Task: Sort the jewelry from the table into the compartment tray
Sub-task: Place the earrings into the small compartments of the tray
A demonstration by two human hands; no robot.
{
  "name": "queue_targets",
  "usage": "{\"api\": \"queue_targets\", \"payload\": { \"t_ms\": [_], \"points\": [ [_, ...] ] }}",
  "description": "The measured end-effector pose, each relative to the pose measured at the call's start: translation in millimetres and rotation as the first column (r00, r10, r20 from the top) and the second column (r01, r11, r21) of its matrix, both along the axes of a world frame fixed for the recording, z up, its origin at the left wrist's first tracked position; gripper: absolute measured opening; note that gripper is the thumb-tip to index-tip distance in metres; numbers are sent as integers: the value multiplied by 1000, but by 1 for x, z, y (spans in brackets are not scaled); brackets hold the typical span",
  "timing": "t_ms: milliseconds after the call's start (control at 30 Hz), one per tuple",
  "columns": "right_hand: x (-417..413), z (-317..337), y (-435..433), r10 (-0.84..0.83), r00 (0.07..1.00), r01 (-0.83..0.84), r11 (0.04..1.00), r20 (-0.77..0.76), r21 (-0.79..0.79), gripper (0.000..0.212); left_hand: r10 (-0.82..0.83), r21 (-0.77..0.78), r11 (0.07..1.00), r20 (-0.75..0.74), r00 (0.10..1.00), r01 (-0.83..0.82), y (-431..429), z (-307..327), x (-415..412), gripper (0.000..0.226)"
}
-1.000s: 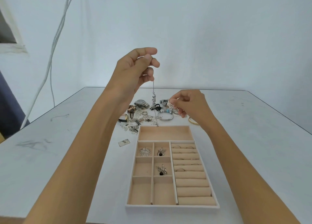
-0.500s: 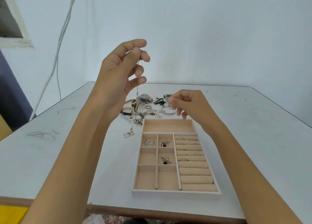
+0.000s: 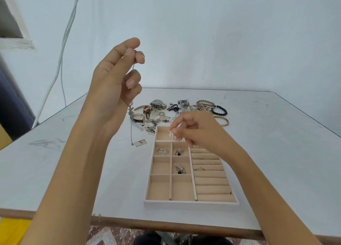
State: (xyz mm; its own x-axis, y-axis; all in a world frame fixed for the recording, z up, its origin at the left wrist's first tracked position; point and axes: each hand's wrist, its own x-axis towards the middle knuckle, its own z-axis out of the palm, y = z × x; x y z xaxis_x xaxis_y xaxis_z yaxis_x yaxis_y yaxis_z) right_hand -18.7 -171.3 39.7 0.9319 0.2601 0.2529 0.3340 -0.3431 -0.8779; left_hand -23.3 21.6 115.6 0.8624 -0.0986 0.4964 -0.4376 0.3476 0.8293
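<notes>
the right hand [image 3: 193, 130] has come back from the pile [image 3: 166, 113], now just ahead of it, and holds over the tray's [image 3: 190, 203] far compartment, fingertips pinching a small beaded piece [image 3: 174, 135]. the left hand [image 3: 114, 82] stays raised, thumb and forefinger pinching a thin chain [image 3: 131, 132] that hangs below it almost to the table [image 3: 73, 161]. the chain looks light, limp and quick to tangle, so its end is the best hold. there is open room under the left hand.

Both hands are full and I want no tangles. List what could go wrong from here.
The chain hangs from the left hand by a fingertip grip; its lower part passes the jewelry pile and may snag there.
The right hand pinches a small beaded piece above the tray, near a divider; it could drop into the wrong cell.
</notes>
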Motion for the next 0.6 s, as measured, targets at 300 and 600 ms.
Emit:
{"api": "queue_targets", "payload": {
  "t_ms": [300,600],
  "points": [
    [-15,-17,34,60,982,62,787,176,-614,8,-18,-24,1000,-17,1000,18,-3,3,-1,14],
    [-17,-16,37,81,977,68,758,196,-649,11,-28,-29,999,-7,1000,27,-3,9,-3,14]
  ]
}}
